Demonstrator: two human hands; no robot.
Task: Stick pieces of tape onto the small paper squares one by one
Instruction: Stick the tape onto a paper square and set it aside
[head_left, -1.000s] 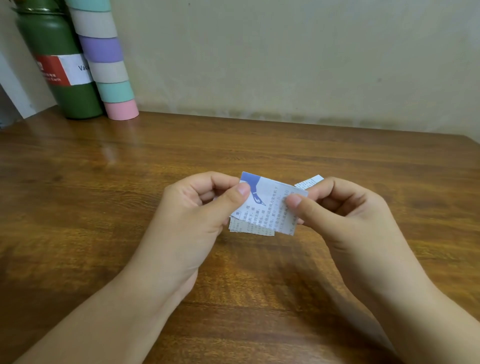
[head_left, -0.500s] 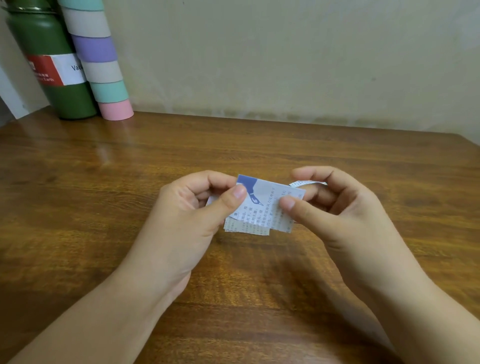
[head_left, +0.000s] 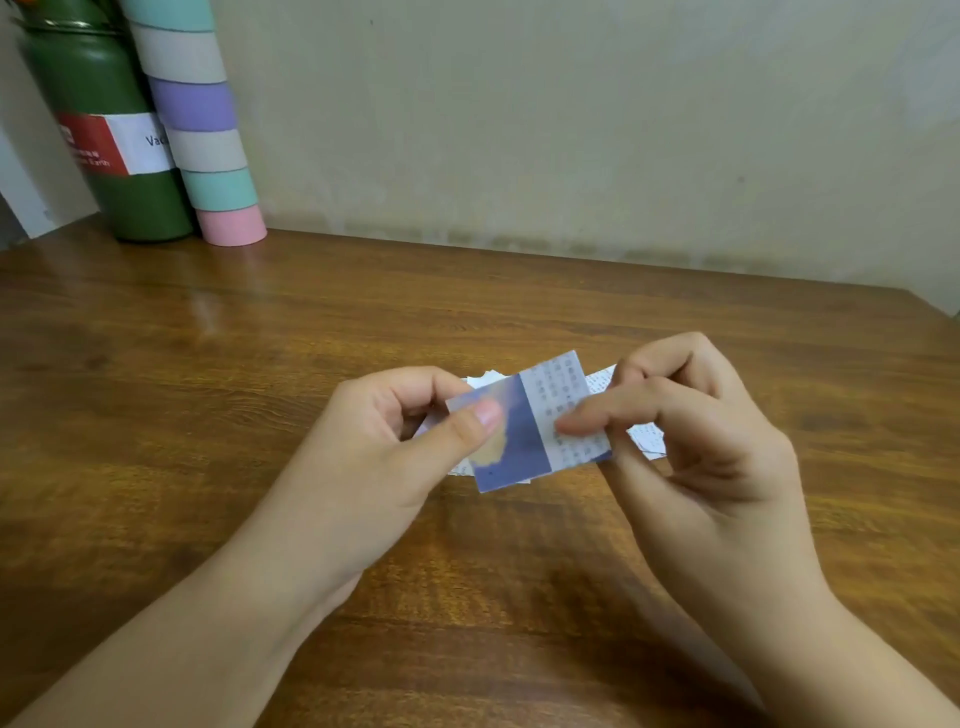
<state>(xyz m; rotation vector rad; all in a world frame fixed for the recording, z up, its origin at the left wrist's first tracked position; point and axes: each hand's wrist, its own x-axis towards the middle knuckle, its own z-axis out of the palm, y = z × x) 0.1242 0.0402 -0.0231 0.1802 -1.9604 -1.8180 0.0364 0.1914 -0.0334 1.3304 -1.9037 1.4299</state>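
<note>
Above the middle of the wooden table (head_left: 208, 364), both hands hold a small stack of printed paper squares. The top square (head_left: 530, 431) shows a blue patch on its left and printed text on its right. My left hand (head_left: 384, 457) pinches the stack's left edge, thumb on top. My right hand (head_left: 691, 441) holds the right edge, its index fingertip on the text part. Another paper square (head_left: 647, 436) sticks out behind my right fingers. A tall stack of pastel tape rolls (head_left: 202, 130) stands at the back left.
A green bottle (head_left: 104, 130) with a red and white label stands beside the tape rolls against the wall. The table's right corner (head_left: 924, 306) lies at the far right.
The square on top now shows a blue patch and text instead of the white side with a blue corner. My right hand has shifted its fingers on the right edge.
</note>
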